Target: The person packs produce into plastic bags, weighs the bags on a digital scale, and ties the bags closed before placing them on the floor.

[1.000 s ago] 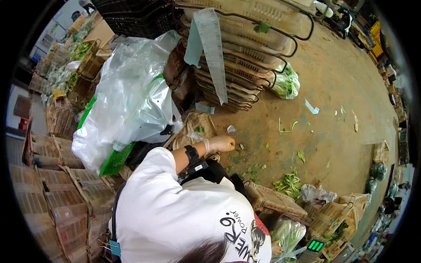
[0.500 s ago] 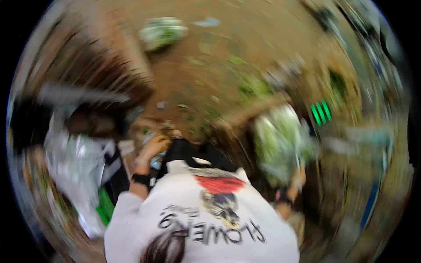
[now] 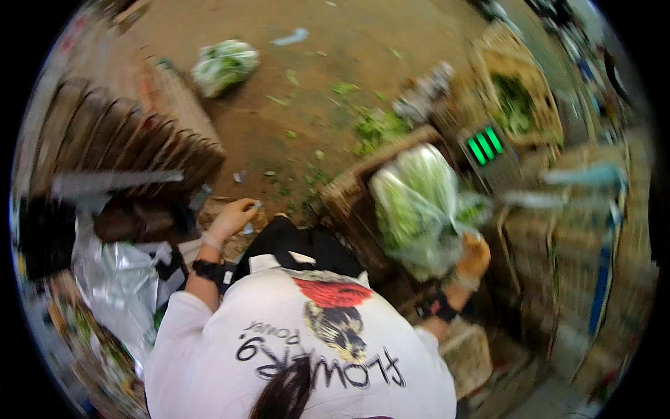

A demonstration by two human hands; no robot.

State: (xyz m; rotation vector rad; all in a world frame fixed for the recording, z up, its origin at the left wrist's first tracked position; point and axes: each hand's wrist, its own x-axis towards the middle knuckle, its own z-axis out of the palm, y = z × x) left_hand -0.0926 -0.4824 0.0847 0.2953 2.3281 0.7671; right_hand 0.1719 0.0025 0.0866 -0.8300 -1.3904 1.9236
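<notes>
My right hand grips the gathered neck of a clear plastic bag of leafy green vegetables. The full bag rests on a brown, worn box-like stand to my right. My left hand is apart from the bag, low in front of my left side. Its fingers are pinched together, with a tiny pale-blue bit at the tips that is too small to name.
A green-lit display stands beyond the bag. At the far right is a crate with greens. Another bagged bunch of greens lies on the floor. Stacked crates and silvery plastic bags are at left; more crates stand at right.
The view has shifted and sharpened, so most things sit further left in it. My right hand still holds the bag's neck; my left hand stays low at the left.
</notes>
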